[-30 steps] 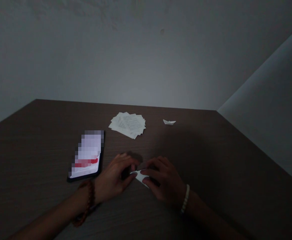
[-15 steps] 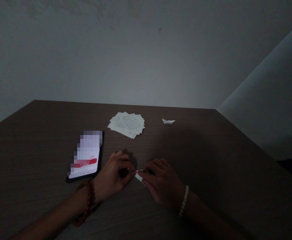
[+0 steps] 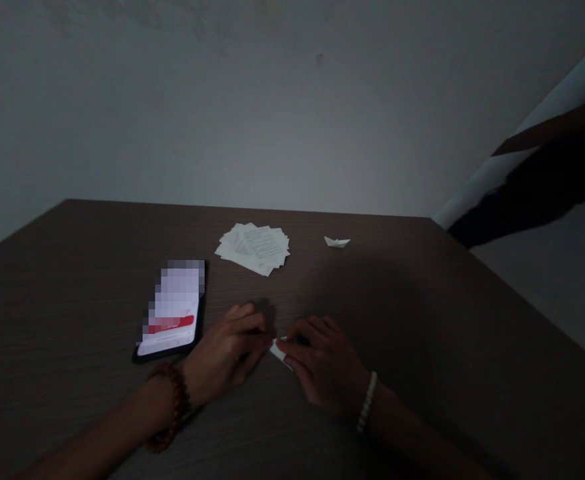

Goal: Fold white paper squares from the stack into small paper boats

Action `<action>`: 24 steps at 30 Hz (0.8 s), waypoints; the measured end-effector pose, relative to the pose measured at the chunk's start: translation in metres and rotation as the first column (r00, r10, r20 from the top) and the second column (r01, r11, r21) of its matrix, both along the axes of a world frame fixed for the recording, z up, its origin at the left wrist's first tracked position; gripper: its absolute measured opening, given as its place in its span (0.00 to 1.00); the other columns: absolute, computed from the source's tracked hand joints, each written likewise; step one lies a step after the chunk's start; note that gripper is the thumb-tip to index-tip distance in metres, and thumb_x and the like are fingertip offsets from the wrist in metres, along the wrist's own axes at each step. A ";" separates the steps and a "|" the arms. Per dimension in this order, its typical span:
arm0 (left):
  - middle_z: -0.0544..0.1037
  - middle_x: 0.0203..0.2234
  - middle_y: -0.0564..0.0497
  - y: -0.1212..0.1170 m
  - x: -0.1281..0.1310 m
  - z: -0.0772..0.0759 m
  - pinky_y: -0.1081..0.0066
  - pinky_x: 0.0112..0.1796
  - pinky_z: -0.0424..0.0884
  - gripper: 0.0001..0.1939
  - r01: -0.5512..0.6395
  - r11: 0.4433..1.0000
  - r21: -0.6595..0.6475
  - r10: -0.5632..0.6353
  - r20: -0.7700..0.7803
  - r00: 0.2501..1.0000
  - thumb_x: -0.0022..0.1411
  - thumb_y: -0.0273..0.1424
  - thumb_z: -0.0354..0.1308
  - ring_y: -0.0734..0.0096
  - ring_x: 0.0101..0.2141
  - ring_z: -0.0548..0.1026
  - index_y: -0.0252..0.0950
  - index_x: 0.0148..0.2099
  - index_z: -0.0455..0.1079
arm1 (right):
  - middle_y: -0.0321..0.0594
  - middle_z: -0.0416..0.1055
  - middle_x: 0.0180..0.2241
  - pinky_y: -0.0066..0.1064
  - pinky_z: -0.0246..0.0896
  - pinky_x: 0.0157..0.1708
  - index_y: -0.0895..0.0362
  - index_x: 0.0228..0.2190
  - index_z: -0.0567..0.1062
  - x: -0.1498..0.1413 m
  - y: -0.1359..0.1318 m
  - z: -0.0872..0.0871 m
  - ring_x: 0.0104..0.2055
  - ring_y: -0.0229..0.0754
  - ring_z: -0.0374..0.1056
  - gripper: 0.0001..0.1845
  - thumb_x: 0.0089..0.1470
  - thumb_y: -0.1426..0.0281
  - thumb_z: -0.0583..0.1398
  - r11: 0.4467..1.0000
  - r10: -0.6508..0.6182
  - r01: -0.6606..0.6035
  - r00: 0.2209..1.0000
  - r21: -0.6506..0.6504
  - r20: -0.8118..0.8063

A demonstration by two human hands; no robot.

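A small folded piece of white paper (image 3: 280, 353) is between my hands, low in the middle of the head view. My right hand (image 3: 327, 363) grips it with thumb and fingers, covering most of it. At its left tip, my left hand (image 3: 232, 347) has thumb and fingers pinched together on the paper's corner. Farther back on the table stands a small white paper boat (image 3: 337, 243). Left of the boat lies a loose pile of printed paper pieces (image 3: 257, 248).
A phone (image 3: 172, 313) with a lit screen lies left of my left hand on the dark wooden table (image 3: 97, 267). Behind the table rises a grey wall (image 3: 272, 120). At the right, beyond the table edge, a person in dark clothes (image 3: 557, 180) is partly in view.
My fingers have closed in along the folded paper, and less of it shows. The person at the right has come into view. The boat, the pile and the phone lie where they were.
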State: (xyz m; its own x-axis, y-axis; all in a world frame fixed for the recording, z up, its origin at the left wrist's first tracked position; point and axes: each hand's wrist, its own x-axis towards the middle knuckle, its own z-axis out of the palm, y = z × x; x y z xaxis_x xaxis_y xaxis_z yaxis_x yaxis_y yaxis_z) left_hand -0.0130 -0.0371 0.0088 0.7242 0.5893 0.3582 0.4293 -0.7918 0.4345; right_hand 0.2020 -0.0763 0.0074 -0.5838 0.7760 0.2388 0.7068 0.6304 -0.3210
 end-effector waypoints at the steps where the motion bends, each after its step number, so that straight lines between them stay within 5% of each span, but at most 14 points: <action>1: 0.71 0.28 0.50 0.000 0.000 0.001 0.65 0.34 0.59 0.13 0.012 1.000 0.002 -0.012 0.000 1.000 0.66 0.24 0.50 0.65 0.33 0.65 0.36 0.31 0.73 | 0.38 0.70 0.42 0.37 0.49 0.41 0.51 0.44 0.73 0.000 0.000 0.000 0.44 0.43 0.61 0.12 0.58 0.72 0.58 1.000 0.001 -0.001 1.000 -0.002 0.000; 24: 0.70 0.28 0.49 -0.001 -0.004 -0.004 0.65 0.35 0.61 0.12 0.049 0.998 0.029 -0.048 -0.043 0.998 0.65 0.23 0.50 0.65 0.34 0.65 0.36 0.34 0.74 | 0.39 0.70 0.38 0.37 0.51 0.42 0.53 0.41 0.75 0.000 0.001 -0.001 0.42 0.43 0.60 0.09 0.57 0.72 0.59 1.000 -0.016 0.014 0.998 -0.024 -0.061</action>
